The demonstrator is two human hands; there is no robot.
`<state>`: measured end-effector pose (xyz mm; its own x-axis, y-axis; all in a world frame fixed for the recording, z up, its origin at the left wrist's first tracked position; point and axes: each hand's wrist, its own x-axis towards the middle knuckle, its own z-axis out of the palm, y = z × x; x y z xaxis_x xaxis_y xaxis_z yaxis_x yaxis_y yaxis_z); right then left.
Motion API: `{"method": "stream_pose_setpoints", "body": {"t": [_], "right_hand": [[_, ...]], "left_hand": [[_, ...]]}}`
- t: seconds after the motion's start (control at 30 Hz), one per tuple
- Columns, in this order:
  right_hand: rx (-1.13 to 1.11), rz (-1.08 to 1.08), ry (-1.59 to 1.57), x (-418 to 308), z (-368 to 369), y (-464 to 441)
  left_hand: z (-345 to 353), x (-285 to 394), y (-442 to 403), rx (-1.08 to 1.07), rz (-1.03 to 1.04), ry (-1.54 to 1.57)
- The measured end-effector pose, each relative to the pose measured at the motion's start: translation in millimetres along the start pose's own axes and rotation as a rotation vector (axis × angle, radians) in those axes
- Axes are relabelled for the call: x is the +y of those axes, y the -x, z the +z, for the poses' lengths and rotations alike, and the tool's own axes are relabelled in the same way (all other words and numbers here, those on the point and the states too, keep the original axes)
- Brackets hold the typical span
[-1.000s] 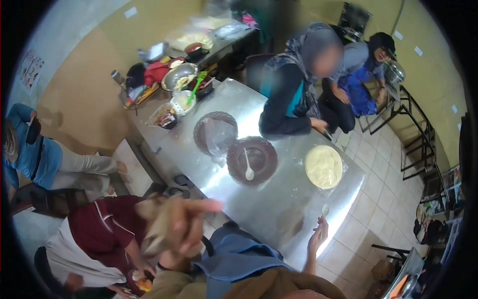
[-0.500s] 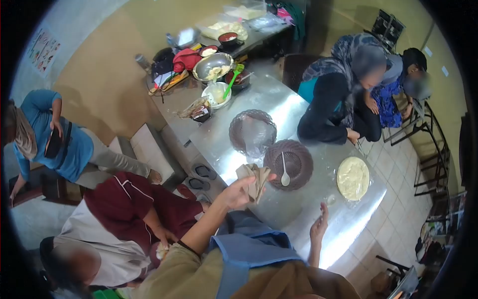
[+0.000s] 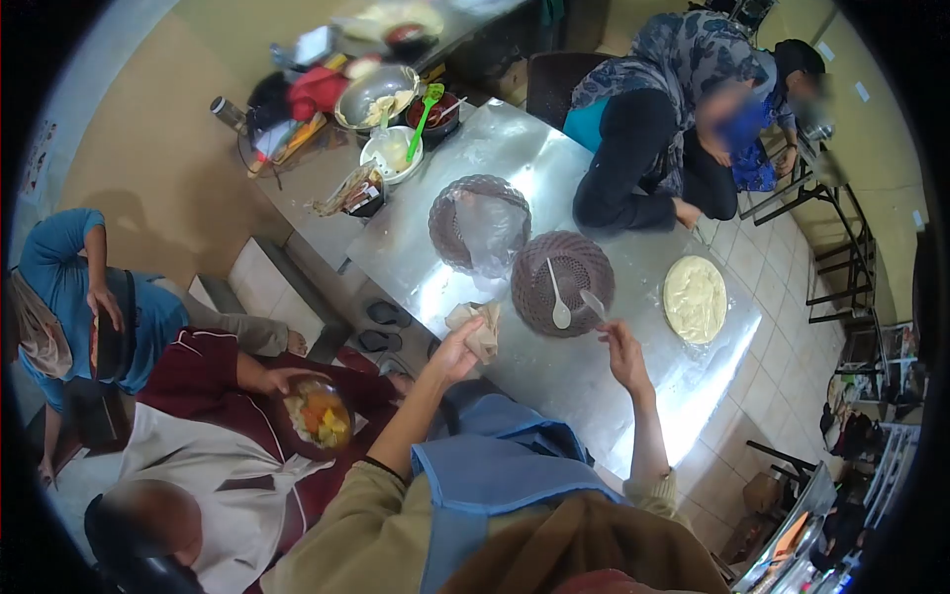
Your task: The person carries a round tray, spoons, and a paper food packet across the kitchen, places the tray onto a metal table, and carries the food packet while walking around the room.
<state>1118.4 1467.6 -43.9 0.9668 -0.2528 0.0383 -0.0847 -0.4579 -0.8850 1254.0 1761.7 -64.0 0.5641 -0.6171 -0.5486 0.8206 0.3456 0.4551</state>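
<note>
Over the near edge of the metal table [image 3: 515, 358], my left hand [image 3: 457, 351] grips a crumpled brown paper [image 3: 482, 335]. My right hand [image 3: 623, 354] pinches a small pale spoon [image 3: 593, 304], held just right of a brown woven plate [image 3: 537, 307]. On that plate lies a white spoon [image 3: 557, 295]. Behind it to the left, another woven plate [image 3: 442, 220] has clear plastic [image 3: 492, 238] on it. A round pale yellow slab [image 3: 695, 300] under clear film sits at the table's right side.
A steel bowl [image 3: 348, 105], a white bowl [image 3: 381, 150] and a green spatula [image 3: 421, 127] stand at the back left. A person leans on the far edge; another holds a food bowl [image 3: 317, 414] at left.
My left hand has come down into view with the paper and moved slightly left. My right hand has risen and moved inward with the small spoon, beside the woven plate. The food bowl at left shows now.
</note>
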Motion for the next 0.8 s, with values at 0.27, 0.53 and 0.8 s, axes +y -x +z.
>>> {"method": "stream_pose_setpoints", "body": {"t": [0.27,0.53,0.8], "right_hand": [[-0.248,-0.108,0.408,-3.3,6.5,-78.1],[-0.509,-0.335,0.689,1.3,39.1,-114.4],[-0.455,-0.430,0.795,31.1,45.3,-105.1]], "left_hand": [[-10.3,-6.6,-7.4,0.099,-0.010,-0.123],[-17.5,-6.6,-1.7,0.179,0.124,-0.069],[-6.4,-47.9,40.8,0.291,0.189,0.010]]}}
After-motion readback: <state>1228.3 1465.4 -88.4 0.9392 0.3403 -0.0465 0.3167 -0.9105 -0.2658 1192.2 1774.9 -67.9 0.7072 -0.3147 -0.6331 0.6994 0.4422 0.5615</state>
